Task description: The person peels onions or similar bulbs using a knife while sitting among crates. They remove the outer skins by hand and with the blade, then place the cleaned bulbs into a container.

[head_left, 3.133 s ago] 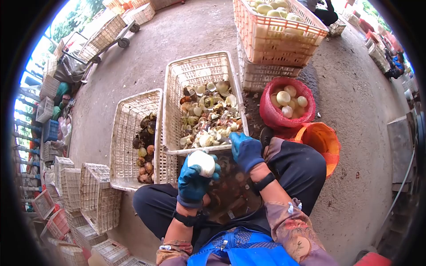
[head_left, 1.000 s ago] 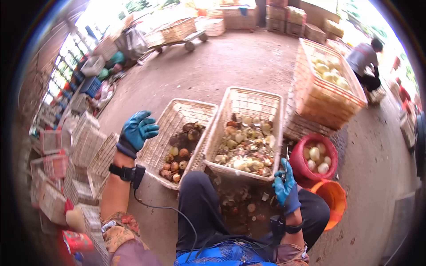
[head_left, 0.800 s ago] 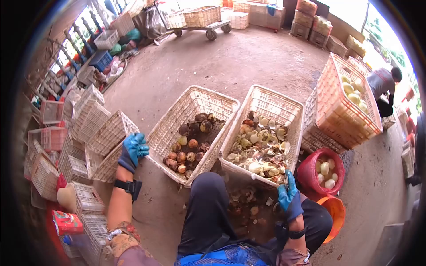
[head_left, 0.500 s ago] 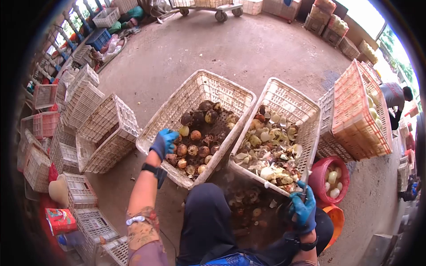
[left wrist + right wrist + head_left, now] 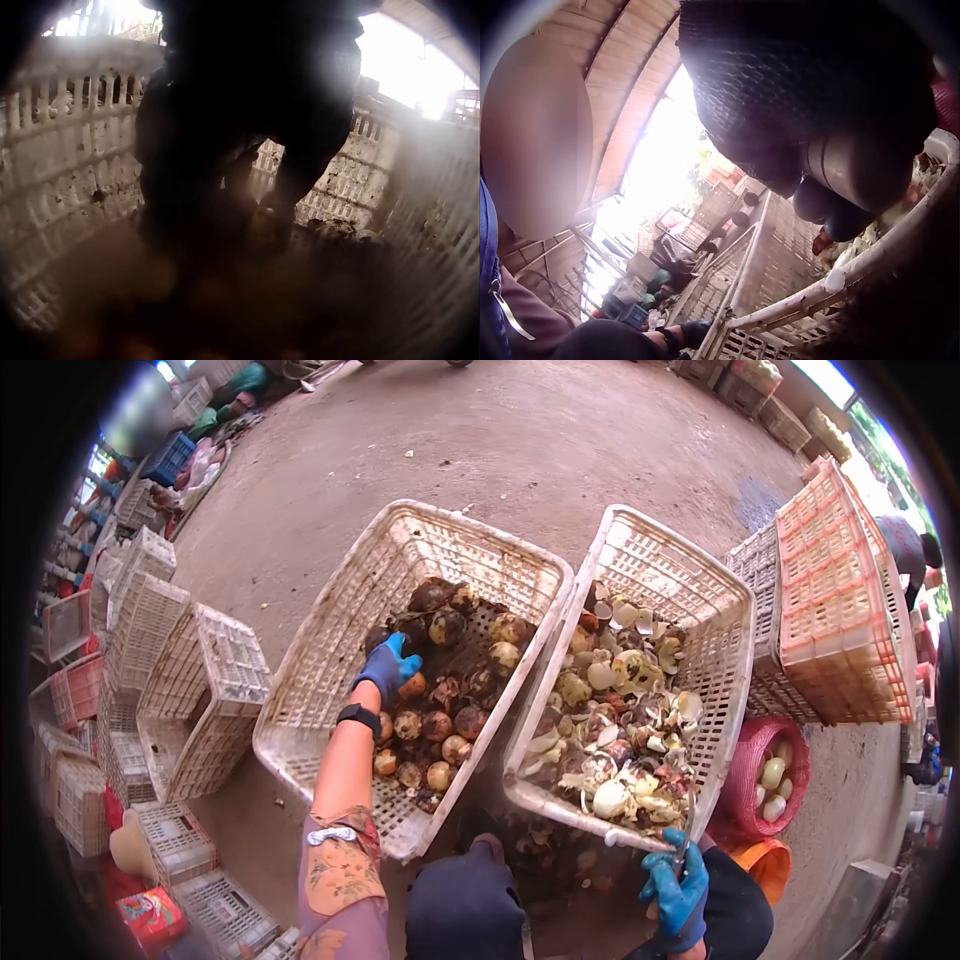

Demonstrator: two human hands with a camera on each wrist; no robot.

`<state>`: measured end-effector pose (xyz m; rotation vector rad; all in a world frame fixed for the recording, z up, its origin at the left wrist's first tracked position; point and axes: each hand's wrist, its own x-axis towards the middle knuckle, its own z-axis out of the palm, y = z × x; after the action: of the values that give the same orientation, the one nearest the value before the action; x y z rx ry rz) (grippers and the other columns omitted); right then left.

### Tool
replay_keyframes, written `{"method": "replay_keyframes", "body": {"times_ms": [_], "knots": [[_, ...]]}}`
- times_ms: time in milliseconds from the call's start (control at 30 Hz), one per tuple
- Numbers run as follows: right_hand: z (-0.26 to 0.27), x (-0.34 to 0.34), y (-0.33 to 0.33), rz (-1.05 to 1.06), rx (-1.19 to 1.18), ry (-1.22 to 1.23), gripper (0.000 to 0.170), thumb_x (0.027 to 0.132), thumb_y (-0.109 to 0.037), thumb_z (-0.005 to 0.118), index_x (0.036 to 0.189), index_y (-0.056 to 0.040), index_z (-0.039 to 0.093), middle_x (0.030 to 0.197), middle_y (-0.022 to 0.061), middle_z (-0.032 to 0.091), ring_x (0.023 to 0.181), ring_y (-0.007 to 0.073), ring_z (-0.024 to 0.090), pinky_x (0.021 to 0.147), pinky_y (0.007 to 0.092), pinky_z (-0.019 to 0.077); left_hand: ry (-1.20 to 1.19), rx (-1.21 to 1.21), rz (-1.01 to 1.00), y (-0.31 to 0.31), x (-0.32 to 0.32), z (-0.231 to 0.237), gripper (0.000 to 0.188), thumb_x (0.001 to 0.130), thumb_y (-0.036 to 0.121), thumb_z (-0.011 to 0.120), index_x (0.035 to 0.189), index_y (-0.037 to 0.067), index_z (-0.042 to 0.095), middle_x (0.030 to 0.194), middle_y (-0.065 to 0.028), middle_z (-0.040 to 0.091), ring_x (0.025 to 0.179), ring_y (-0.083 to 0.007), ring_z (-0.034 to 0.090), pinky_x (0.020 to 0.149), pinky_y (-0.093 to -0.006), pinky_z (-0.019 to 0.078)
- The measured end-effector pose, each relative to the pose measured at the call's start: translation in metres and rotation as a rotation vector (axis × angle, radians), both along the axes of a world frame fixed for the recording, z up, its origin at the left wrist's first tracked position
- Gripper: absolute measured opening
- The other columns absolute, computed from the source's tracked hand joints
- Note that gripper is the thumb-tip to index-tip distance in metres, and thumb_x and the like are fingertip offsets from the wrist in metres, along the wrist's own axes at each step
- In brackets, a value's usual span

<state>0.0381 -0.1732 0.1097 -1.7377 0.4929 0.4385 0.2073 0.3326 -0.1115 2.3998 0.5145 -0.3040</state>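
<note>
In the head view, my gloved left hand (image 5: 388, 664) reaches into the left crate (image 5: 470, 762), fingers spread low over unpeeled brown onions (image 5: 408, 724). The left wrist view shows that hand (image 5: 247, 97) as a dark shape inside the slatted crate walls, with a gap between thumb and fingers. My gloved right hand (image 5: 676, 890) grips a knife (image 5: 690, 822), its thin blade pointing up beside the front corner of the right crate (image 5: 580, 822). Onion skins and scraps (image 5: 620, 745) fill the bottom of that crate, with a pale peeled onion (image 5: 610, 798) near its front.
A pink-red tub (image 5: 735, 775) of peeled onions stands to the right, with an orange bucket (image 5: 768, 872) close to my knee. Behind it rises a stack with an orange crate (image 5: 840, 610). Several white crates (image 5: 185, 690) lie at the left.
The left hand held a peeled white onion 3.1 s ago, then appeared empty out at the left. It has since swung right and down into the onion crate. The right hand stays near its crate.
</note>
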Motion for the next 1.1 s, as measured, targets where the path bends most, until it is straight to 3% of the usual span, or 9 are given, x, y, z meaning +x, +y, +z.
{"method": "replay_keyframes", "body": {"times_ms": [100, 167, 267, 500, 733, 833, 933, 1033, 1100], "knots": [[-0.001, 0.004, -0.001, 0.008, -0.035, 0.088, 0.047, 0.087, -0.003, 0.054, 0.133, -0.0020, 0.048, 0.089, 0.0073, 0.064, 0.054, 0.0087, 0.054, 0.050, 0.0225, 0.0469, -0.017, -0.090, -0.027, -0.032, 0.035, -0.001, 0.069, 0.078, 0.028, 0.071, 0.138, 0.003, 0.047, 0.135, -0.0233, 0.053, 0.126, -0.0368, 0.051, 0.104, -0.0423, 0.0426], [-0.009, 0.008, -0.002, 0.019, -0.061, 0.039, 0.038, 0.094, -0.009, 0.058, 0.132, -0.0062, 0.052, 0.089, 0.0017, 0.067, 0.051, 0.0041, 0.049, 0.040, 0.0178, 0.0346, 0.002, 0.086, -0.078, -0.029, 0.054, -0.056, 0.075, 0.079, 0.028, 0.071, 0.144, 0.009, 0.039, 0.150, -0.0190, 0.037, 0.136, -0.0373, 0.038, 0.111, -0.0420, 0.0363], [-0.006, 0.015, 0.002, -0.050, -0.094, 0.110, 0.038, 0.093, -0.007, 0.059, 0.131, -0.0042, 0.053, 0.090, 0.0016, 0.067, 0.053, 0.0042, 0.050, 0.042, 0.0177, 0.0356, 0.123, 0.230, -0.057, -0.063, 0.077, -0.030, 0.079, 0.079, 0.028, 0.071, 0.148, 0.015, 0.035, 0.155, -0.0174, 0.027, 0.140, -0.0403, 0.031, 0.114, -0.0419, 0.0337], [-0.024, 0.010, 0.007, -0.010, -0.028, 0.084, 0.043, 0.092, -0.004, 0.059, 0.134, -0.0018, 0.051, 0.093, 0.0028, 0.066, 0.060, 0.0052, 0.053, 0.053, 0.0183, 0.0434, 0.079, 0.214, -0.126, -0.069, 0.093, -0.048, 0.079, 0.070, 0.025, 0.080, 0.140, 0.017, 0.044, 0.146, -0.0198, 0.037, 0.131, -0.0413, 0.040, 0.107, -0.0472, 0.0395], [-0.035, 0.004, 0.002, 0.014, -0.047, 0.070, 0.045, 0.092, -0.002, 0.059, 0.136, -0.0013, 0.048, 0.094, 0.0030, 0.065, 0.060, 0.0052, 0.052, 0.054, 0.0184, 0.0446, 0.034, 0.380, -0.029, -0.080, 0.092, -0.075, 0.081, 0.067, 0.019, 0.082, 0.139, 0.023, 0.044, 0.149, -0.0171, 0.029, 0.128, -0.0432, 0.042, 0.100, -0.0489, 0.0465], [-0.032, 0.004, 0.003, 0.006, -0.056, 0.058, 0.045, 0.092, -0.002, 0.058, 0.136, -0.0011, 0.048, 0.094, 0.0030, 0.065, 0.060, 0.0051, 0.052, 0.054, 0.0182, 0.0442, 0.068, 0.388, 0.074, -0.093, 0.096, -0.063, 0.073, 0.069, 0.017, 0.080, 0.134, 0.017, 0.046, 0.137, -0.0144, 0.047, 0.117, -0.0398, 0.054, 0.094, -0.0468, 0.0511], [-0.026, 0.001, 0.002, 0.021, -0.042, 0.041, 0.044, 0.094, -0.004, 0.057, 0.136, -0.0012, 0.048, 0.096, 0.0029, 0.065, 0.059, 0.0048, 0.051, 0.053, 0.0178, 0.0431, -0.304, -0.347, 0.339, -0.055, 0.082, -0.143, 0.052, 0.074, 0.016, 0.075, 0.122, 0.011, 0.056, 0.111, -0.0093, 0.064, 0.098, -0.0341, 0.063, 0.081, -0.0497, 0.0559], [-0.010, 0.008, 0.006, 0.002, 0.019, 0.049, 0.043, 0.094, -0.004, 0.056, 0.137, -0.0017, 0.048, 0.096, 0.0027, 0.064, 0.060, 0.0045, 0.051, 0.053, 0.0175, 0.0425, -0.119, -1.176, 0.573, -0.065, 0.055, -0.042, 0.036, 0.078, 0.020, 0.071, 0.111, 0.011, 0.063, 0.091, -0.0050, 0.068, 0.085, -0.0291, 0.066, 0.069, -0.0519, 0.0577], [-0.008, 0.003, 0.006, 0.020, 0.054, -0.012, 0.045, 0.094, -0.003, 0.055, 0.138, -0.0024, 0.047, 0.095, 0.0020, 0.063, 0.060, 0.0039, 0.051, 0.053, 0.0170, 0.0416, -0.192, -1.396, 0.576, -0.066, 0.033, 0.007, 0.028, 0.080, 0.025, 0.068, 0.106, 0.015, 0.068, 0.099, -0.0064, 0.068, 0.090, -0.0282, 0.067, 0.067, -0.0548, 0.0577]]}}
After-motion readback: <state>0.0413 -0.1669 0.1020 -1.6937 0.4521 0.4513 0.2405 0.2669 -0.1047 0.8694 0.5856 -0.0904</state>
